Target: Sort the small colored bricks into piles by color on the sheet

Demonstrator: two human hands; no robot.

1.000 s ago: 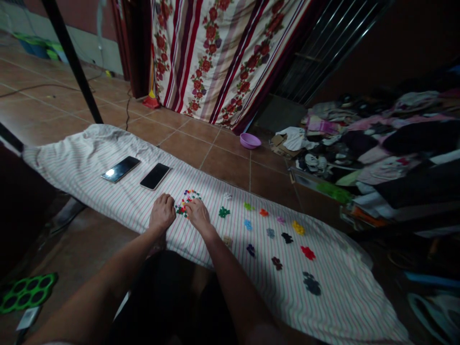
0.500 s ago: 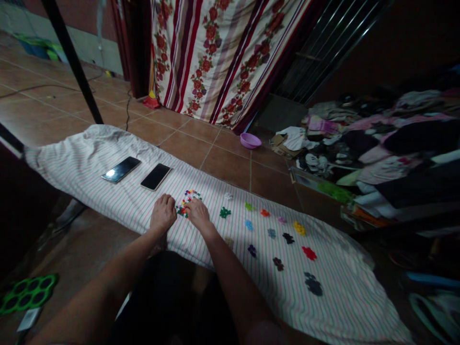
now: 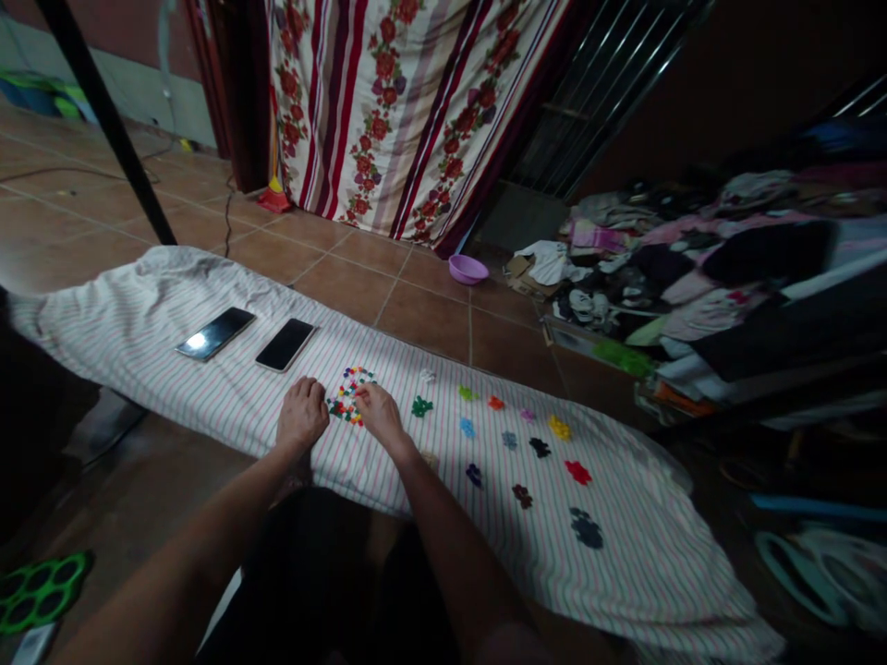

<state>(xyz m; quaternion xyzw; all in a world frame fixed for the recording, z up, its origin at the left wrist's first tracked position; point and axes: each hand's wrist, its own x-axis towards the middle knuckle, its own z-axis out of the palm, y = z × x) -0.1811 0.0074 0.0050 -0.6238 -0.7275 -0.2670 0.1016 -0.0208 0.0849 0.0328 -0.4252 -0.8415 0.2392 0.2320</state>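
A loose pile of tiny mixed-colour pieces (image 3: 345, 406), bead-like in size, lies on a striped cloth (image 3: 228, 406). At its right edge my right hand (image 3: 380, 413) is closed in a pinch, its fingertips over the pieces; what they hold is too small to make out. My left hand (image 3: 303, 413) rests on the cloth just left of the pile, fingers curled and pressed together, their tips hidden. Right of my right hand sit small one-colour heaps, among them a green heap (image 3: 422, 406), a white heap (image 3: 428, 376) and a yellow heap (image 3: 560, 428).
Two phones lie on the cloth at left, one phone (image 3: 216, 333) reflecting light, the other phone (image 3: 285, 345) dark. Farther right are a red heap (image 3: 577, 472) and a dark grey heap (image 3: 587, 528). A purple basin (image 3: 468, 269) stands on the tiled floor beyond.
The view has shifted, so the scene sits slightly farther left. My right hand has drawn back a little toward the pile's right edge, uncovering more pieces. My left hand stays beside the pile.
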